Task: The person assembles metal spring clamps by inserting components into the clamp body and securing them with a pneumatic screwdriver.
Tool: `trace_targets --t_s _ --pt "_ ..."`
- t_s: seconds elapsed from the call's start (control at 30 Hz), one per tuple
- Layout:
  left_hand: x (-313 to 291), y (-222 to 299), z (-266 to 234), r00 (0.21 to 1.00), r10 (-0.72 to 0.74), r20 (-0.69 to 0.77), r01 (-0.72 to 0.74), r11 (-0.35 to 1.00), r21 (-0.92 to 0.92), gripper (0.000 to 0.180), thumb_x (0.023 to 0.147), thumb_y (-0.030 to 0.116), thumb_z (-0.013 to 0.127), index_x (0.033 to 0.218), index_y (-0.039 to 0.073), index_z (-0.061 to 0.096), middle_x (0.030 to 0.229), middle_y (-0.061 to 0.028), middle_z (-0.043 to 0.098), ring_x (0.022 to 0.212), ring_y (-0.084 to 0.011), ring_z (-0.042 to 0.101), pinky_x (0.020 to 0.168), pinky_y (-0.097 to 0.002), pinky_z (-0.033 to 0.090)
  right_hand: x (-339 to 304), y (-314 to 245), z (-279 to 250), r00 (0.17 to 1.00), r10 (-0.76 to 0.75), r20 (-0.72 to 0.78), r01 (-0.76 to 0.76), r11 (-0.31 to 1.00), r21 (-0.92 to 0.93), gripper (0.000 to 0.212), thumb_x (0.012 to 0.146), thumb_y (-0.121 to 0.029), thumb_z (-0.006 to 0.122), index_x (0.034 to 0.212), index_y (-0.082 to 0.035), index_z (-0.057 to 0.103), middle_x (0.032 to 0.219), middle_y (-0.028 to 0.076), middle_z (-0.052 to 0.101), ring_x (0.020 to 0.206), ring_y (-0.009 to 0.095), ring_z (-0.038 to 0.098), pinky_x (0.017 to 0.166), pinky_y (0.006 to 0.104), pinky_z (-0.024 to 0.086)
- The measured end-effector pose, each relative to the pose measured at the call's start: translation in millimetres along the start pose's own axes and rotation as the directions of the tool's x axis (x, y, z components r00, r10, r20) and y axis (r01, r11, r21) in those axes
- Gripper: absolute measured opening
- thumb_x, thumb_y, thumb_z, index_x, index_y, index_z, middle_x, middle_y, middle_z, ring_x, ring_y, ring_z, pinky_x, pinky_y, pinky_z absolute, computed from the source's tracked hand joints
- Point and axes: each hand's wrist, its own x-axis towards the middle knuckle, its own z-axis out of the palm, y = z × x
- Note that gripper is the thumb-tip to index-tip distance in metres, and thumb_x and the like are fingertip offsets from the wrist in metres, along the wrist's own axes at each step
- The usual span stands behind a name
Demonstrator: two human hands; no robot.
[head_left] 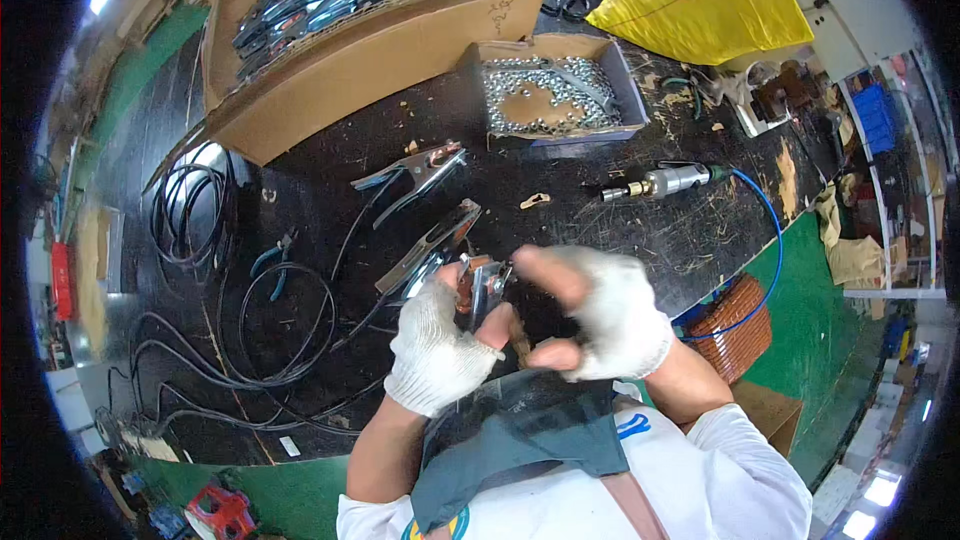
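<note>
My left hand (430, 352), in a white glove with bare fingertips, is closed on a metal clamp (487, 288) with copper-coloured parts, held close to my apron. Just right of it, my right hand (625, 315), gloved the same way, has its thumb and forefinger spread apart. The right fingers are slightly smeared by motion, and nothing shows between them. Beyond my left hand lies a second metal clamp (432, 248), partly hidden by the hand. Farther off lies another clamp (428, 180) with a black cable (347, 250) running from it.
A cardboard box (385, 80) of metal clamps stands at the back left. Beside it is a small box (628, 92) of shiny nuts. An air tool (675, 180) with a blue hose (778, 240) lies right. Blue-handled pliers (272, 262) and coiled cables (188, 205) are left; a yellow bag (710, 0) is back right.
</note>
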Motion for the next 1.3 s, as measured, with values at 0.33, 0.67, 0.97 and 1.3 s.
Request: trace_targets --t_s 0.33,0.67,0.97,1.3 --pt "2 -8 2 0.991 -0.11 -0.077 0.101 0.989 -0.108 0.05 0.082 0.014 0.077 0.126 -0.002 0.06 0.102 -0.0091 0.064 0.089 -0.0168 0.059 0.082 -0.0312 0.049 -101 197 -54 0.198 0.769 -0.608 -0.977 0.201 -0.065 0.075 0.093 -0.061 0.058 0.126 0.006 0.061 0.118 0.03 0.068 0.114 0.042 0.066 0.098 0.0454 0.049" --pt "-4 -10 9 0.993 -0.053 -0.104 0.041 0.993 -0.109 0.043 0.083 0.013 0.077 0.122 0.001 0.062 0.093 -0.0047 0.065 0.085 -0.0153 0.06 0.081 -0.0314 0.049 -40 224 -50 0.267 0.813 -0.518 -0.945 0.326 0.025 0.065 0.076 -0.024 0.078 0.129 0.002 0.051 0.105 0.02 0.072 0.096 0.034 0.072 0.086 0.0386 0.056" --pt "-6 -15 6 0.998 -0.059 0.013 0.06 0.991 -0.12 0.049 0.083 0.027 0.077 0.124 0.002 0.062 0.095 -0.0103 0.066 0.086 -0.0241 0.062 0.079 -0.0366 0.05 0 65 -29 0.857 0.504 -0.111 0.177 -0.085 0.981 0.078 0.08 -0.034 0.083 0.145 -0.011 0.046 0.121 0.011 0.061 0.102 0.029 0.064 0.083 0.0426 0.058" --pt "-18 -21 8 0.986 -0.144 -0.084 0.14 0.989 -0.056 0.048 0.084 0.029 0.077 0.12 0.001 0.062 0.095 -0.0131 0.067 0.086 -0.0261 0.064 0.081 -0.038 0.051 2 20 -29 0.871 0.233 -0.431 0.379 0.237 0.894 0.055 0.084 -0.01 0.069 0.137 -0.012 0.055 0.107 0.008 0.057 0.107 0.028 0.057 0.057 0.0342 0.057"
